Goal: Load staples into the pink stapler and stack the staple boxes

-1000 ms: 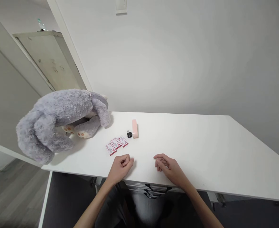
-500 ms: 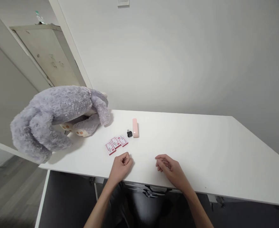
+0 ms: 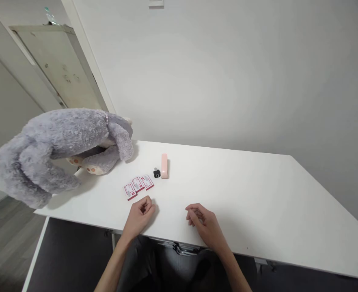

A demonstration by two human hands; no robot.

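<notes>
My left hand (image 3: 139, 215) rests on the white table (image 3: 258, 194) near its front edge, fingers curled into a loose fist with nothing seen in it. Just beyond it lie three small red-and-white boxes (image 3: 138, 185) in a row. My right hand (image 3: 203, 224) rests on the table a little to the right, fingers curled inward and holding nothing visible. Farther back lie a pink stapler (image 3: 164, 165) and a small black object (image 3: 156, 173) beside it.
A large grey plush toy (image 3: 60, 150) lies on the table's left end, its limbs hanging over the edge. A white wall stands right behind the table. A doorway and wood floor are at the left. My legs are under the front edge.
Both hands stay curled in the same spot on the table. Only the view has shifted, sliding everything a little to the left in the picture.
</notes>
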